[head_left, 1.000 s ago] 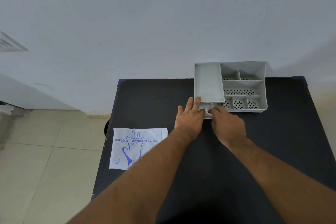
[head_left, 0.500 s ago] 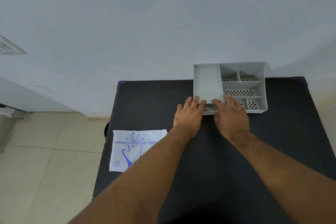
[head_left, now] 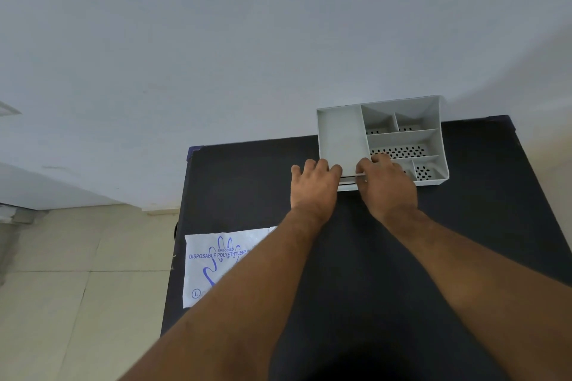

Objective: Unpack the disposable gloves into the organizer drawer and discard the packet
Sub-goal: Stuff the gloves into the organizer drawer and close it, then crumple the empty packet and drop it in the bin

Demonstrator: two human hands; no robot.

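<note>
The grey plastic organizer (head_left: 340, 136) stands at the far edge of the black table (head_left: 470, 226), against the wall. A thin strip of its drawer front (head_left: 349, 180) shows at the bottom front, between my hands. My left hand (head_left: 314, 187) lies flat at the organizer's front left corner, its thumb touching the drawer front. My right hand (head_left: 387, 187) has its fingers over the front rim and its thumb at the drawer. The white glove packet (head_left: 216, 260), printed in blue, lies flat at the table's near left, partly hidden by my left forearm.
A pale wall rises right behind the table. Tiled floor lies to the left, below the table edge. The organizer's right side has several small compartments with perforated bottoms (head_left: 399, 151).
The drawer stuck out at the front a second ago; now only a thin strip shows. Both hands slid forward onto the organizer's front edge. The packet has not moved.
</note>
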